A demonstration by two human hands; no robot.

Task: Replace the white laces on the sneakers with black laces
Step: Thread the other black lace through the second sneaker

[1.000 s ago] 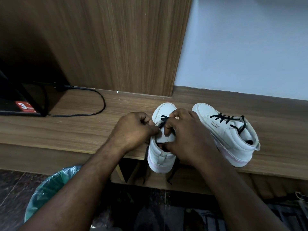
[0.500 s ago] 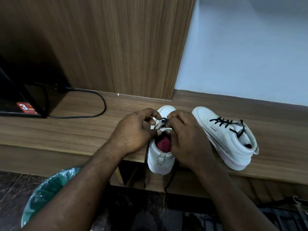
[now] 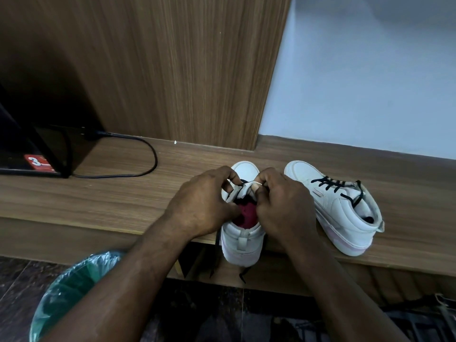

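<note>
The sneaker on your right (image 3: 340,213) looks finished: it lies tilted on the counter (image 3: 111,198), its black lace (image 3: 330,185) crossed through the eyelets up to the collar. You are partway through the near sneaker (image 3: 243,245), which stands at the counter's front edge, heel toward you. Your left hand (image 3: 202,206) and right hand (image 3: 283,206) both pinch it at the tongue, fingers curled in tight. Exactly which part each finger grips I cannot tell. Its black lace ends (image 3: 217,245) hang loose over the edge, so I judge the upper eyelets and tying remain. No white lace is in view.
</note>
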